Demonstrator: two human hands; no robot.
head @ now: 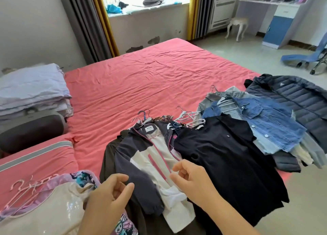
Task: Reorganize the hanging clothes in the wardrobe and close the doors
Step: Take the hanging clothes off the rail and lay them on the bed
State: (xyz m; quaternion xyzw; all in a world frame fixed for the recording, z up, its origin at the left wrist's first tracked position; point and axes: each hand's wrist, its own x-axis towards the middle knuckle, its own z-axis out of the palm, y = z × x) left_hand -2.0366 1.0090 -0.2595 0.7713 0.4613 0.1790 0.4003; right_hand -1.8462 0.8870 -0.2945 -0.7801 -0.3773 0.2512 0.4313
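— Grip condition?
— Nothing is held. The left hand (110,190) and right hand (190,177) are kept loosely curled above the navy-and-white jacket (150,157), fingers relaxed; contact with the fabric cannot be told.
— Location of garments?
— The jacket is laid on the pink bed sheet (150,75), on a hanger. Just right of the jacket a black shirt (226,155) is spread; beyond that, a denim jacket (265,125) and a dark puffer jacket (297,100).
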